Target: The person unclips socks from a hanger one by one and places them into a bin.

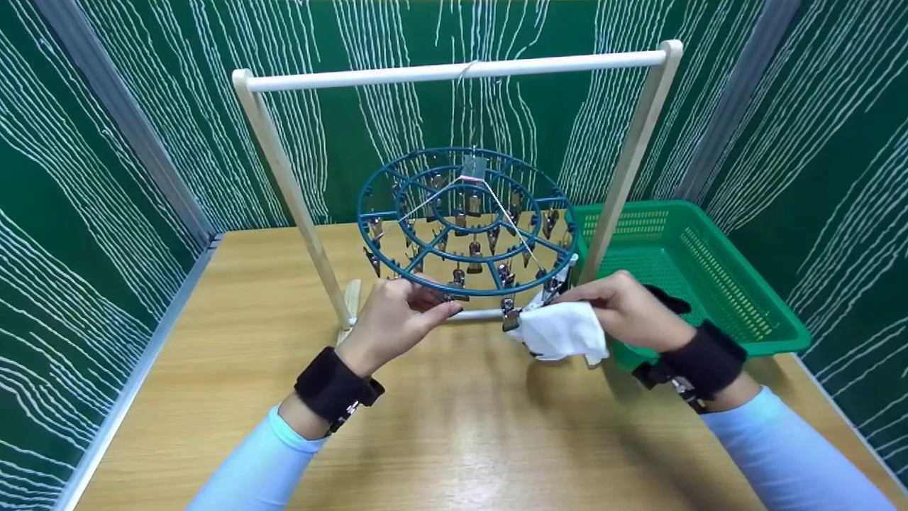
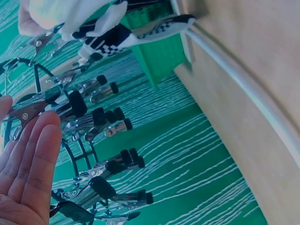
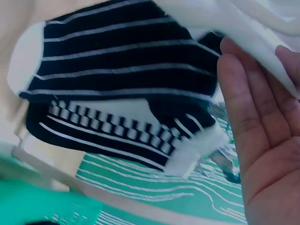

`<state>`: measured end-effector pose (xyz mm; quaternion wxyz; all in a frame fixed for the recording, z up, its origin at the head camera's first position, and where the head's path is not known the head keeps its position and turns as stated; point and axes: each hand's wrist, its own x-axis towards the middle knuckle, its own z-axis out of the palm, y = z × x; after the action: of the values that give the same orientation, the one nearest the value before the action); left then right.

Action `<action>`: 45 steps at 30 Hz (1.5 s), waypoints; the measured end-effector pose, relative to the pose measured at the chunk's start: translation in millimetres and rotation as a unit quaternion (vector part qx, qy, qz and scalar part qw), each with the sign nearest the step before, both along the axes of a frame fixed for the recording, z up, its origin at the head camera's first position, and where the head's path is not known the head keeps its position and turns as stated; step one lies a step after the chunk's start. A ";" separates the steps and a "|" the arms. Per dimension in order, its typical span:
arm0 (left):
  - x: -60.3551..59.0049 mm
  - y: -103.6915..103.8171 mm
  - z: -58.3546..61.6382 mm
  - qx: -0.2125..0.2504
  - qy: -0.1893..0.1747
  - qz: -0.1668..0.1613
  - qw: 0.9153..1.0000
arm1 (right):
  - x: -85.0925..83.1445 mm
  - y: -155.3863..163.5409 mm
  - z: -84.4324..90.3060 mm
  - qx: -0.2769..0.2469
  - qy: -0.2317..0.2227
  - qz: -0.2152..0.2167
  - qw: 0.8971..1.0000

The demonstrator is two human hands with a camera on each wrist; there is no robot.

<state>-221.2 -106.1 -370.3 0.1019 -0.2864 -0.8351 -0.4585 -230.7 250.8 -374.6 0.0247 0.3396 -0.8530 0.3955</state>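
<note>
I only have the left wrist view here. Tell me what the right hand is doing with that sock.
Observer: The right hand holds the sock up at the near rim of the round clip hanger.
Operator: Say where the left hand is.
Observer: The left hand is at the hanger's near rim too, fingertips on a clip, apart from the sock.
Operator: Describe what the hanger hangs from.
Observer: It hangs from the top bar of a wooden rack that stands on the table.
Operator: Name what is to the right.
Observer: A green basket sits beside the rack; I see nothing in it.
</note>
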 end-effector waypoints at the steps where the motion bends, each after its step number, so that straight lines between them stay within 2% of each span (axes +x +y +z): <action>1: -0.1 0.0 -0.2 0.000 0.001 -0.001 1.000 | 0.0 2.9 2.7 -0.008 0.011 0.002 1.000; 6: 0.7 -0.1 0.2 0.004 0.001 -0.002 1.000 | -1.3 17.1 19.0 -0.041 0.066 0.003 0.997; 12: 0.5 -0.7 -0.2 0.000 0.007 0.003 1.000 | -5.6 34.3 38.8 -0.059 0.101 -0.025 0.993; 15: -0.1 -0.9 -0.6 -0.003 0.013 0.005 1.000 | -9.7 45.3 45.9 -0.058 0.104 -0.047 0.992; 21: -0.3 -1.1 -0.6 0.000 0.013 0.006 1.000 | -18.1 73.4 58.9 -0.031 0.079 -0.107 0.991; 26: -0.6 -2.0 -1.9 0.004 0.009 0.002 1.000 | -27.2 93.3 65.4 0.016 0.075 -0.166 0.983; 32: -0.4 -2.2 -0.6 0.004 0.011 0.003 1.000 | -42.7 105.3 63.8 0.083 0.072 -0.222 0.969; 40: 0.7 -2.3 -0.1 0.000 0.009 0.006 1.000 | -65.7 121.4 46.6 0.155 0.033 -0.234 0.959; 45: -0.1 -2.8 -1.6 -0.004 0.008 0.011 1.000 | -81.4 126.8 32.9 0.215 0.034 -0.225 0.950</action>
<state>-221.4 -108.9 -371.9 0.1121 -0.2815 -0.8391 -0.4518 -312.2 377.6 -341.7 0.0681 0.1494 -0.9708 0.1750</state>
